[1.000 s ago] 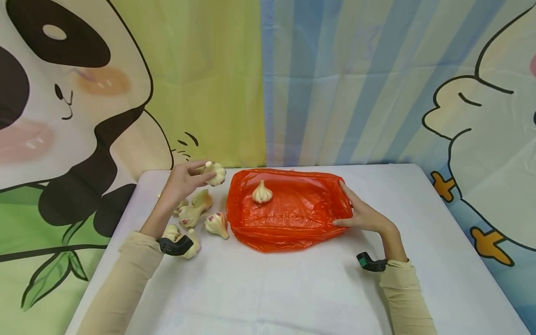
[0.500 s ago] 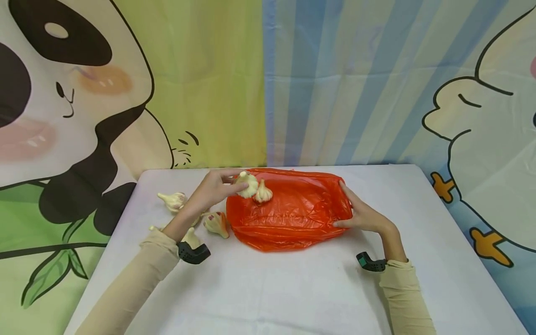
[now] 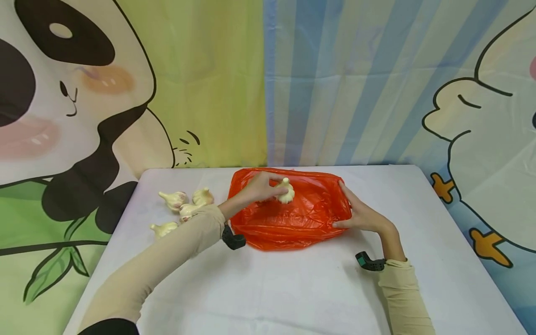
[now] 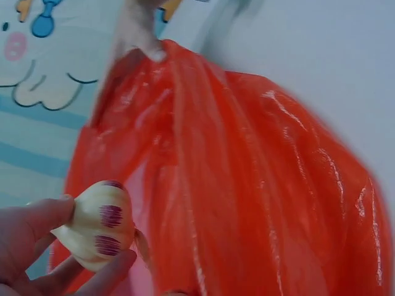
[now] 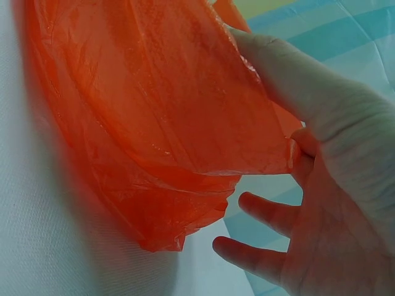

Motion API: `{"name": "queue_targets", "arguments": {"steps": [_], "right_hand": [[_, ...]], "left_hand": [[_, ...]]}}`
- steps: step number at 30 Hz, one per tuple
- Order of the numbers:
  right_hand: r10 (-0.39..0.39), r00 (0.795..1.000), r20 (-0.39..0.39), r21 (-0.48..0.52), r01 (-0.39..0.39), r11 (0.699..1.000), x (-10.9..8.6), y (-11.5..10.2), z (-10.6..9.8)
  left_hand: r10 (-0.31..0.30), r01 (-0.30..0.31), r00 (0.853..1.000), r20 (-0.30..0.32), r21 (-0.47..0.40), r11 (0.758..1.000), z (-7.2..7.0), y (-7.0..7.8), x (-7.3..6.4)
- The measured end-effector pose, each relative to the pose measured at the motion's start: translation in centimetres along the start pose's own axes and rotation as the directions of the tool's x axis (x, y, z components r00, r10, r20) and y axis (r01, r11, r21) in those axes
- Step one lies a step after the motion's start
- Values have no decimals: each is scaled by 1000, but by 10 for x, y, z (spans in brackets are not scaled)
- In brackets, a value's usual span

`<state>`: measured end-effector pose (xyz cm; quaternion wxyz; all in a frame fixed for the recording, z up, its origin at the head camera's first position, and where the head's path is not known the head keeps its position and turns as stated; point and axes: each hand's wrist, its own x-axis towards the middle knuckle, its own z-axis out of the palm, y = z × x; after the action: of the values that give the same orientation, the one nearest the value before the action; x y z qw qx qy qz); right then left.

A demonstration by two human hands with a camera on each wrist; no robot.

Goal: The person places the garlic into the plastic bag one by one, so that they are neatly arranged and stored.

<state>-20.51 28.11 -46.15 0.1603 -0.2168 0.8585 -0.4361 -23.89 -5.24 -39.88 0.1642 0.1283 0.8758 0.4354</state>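
Note:
My left hand [image 3: 260, 187] pinches a garlic bulb [image 3: 286, 191] between thumb and fingers, over the open mouth of a red plastic bag [image 3: 311, 211]. Purple streaks mark the pale bulb [image 4: 102, 225] in the left wrist view. At the bag's right end, my right hand [image 3: 367, 216] holds its edge. The right wrist view has that hand [image 5: 336, 209] with the thumb along the edge and a finger against the other side, two more fingers standing apart from the plastic. The bulb lying in the bag is hidden behind my left hand.
Several more garlic bulbs [image 3: 173, 201] lie on the white-covered table [image 3: 293, 288] left of the bag, some partly covered by my left sleeve [image 3: 167, 251]. Behind the table's far edge hangs a printed cloth backdrop [image 3: 335, 83].
My left hand has carried the garlic bulb rightward from beside the bag to over its middle. My right hand has stayed at the bag's right end.

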Motion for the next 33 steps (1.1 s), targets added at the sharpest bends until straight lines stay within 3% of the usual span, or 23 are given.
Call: {"name": "queue_targets", "arguments": {"steps": [4,6,8,11,13,18,24,33], "right_hand": [[1,1000,-1,-20,-1,1000,0,-1,-1],[2,1000,-1,-28,-2,1000,0,-1,-2],[3,1000,-3,-29,-4,1000,-1,-2,-2],[0,1000,-4,-24,0,1000,0,-3,-3],[-3,1000,-4,-24,3,1000,0,-3,-2],[-7,1000,3,-30,7,1000,0,-2,0],[-6,1000,-3,-42,6,999,0,-3,1],[-1,1000,-8,-50,1,999,-1,-3,-1]], "left_hand": [[-70,73,997,26,-174,982,10,4,19],[-78,83,996,31,-265,961,13,7,27],[-71,77,997,30,-304,950,17,9,33],[-66,68,998,18,-279,958,24,9,39],[-63,61,998,-2,-207,976,28,7,42],[-49,47,999,-20,-88,995,35,-2,43],[-24,22,999,-29,-91,996,38,-13,43],[-45,44,999,-8,-90,995,39,-18,46]]}}
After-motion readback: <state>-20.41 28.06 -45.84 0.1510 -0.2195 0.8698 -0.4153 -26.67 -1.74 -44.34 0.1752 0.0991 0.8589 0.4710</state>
